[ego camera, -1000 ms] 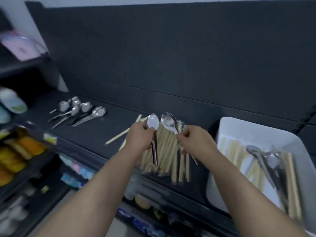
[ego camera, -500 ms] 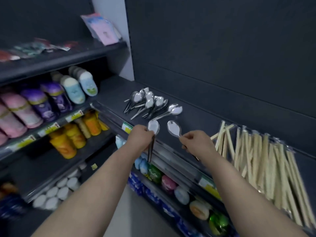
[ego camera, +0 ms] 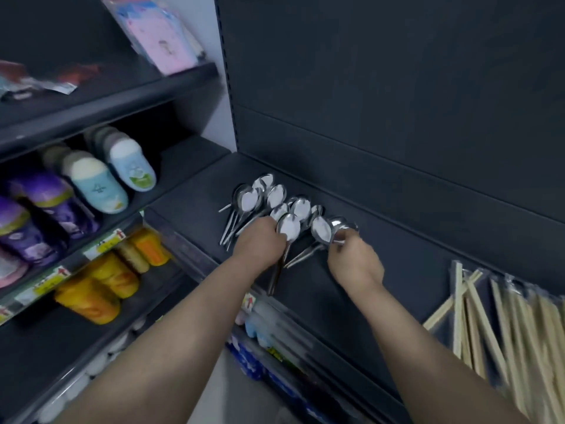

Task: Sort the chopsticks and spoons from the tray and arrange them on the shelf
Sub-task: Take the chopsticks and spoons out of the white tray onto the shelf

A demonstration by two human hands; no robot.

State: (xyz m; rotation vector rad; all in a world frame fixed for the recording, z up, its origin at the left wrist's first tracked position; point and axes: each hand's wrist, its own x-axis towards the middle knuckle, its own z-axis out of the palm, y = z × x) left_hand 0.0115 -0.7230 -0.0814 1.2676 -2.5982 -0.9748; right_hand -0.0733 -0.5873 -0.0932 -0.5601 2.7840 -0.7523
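Note:
My left hand [ego camera: 260, 243] grips a steel spoon [ego camera: 288, 228] by its handle, bowl up, right beside the row of several spoons [ego camera: 269, 197] lying on the dark shelf [ego camera: 382, 264]. My right hand [ego camera: 354, 261] holds a second steel spoon [ego camera: 321, 230], its bowl just right of the row and close to the shelf surface. Wrapped wooden chopsticks [ego camera: 504, 316] lie in a pile on the same shelf at the far right. The tray is out of view.
To the left stand shelves with purple and blue pouches [ego camera: 91, 182], orange packs [ego camera: 101, 289] and a pink packet [ego camera: 162, 41] on top. Below the spoon shelf sit more packaged goods [ego camera: 263, 341]. The shelf's back panel [ego camera: 397, 102] rises close behind the spoons.
The view swung left, from the tray and chopsticks to the spoon row. Both hands carried their spoons leftward and forward until they reached the row on the shelf.

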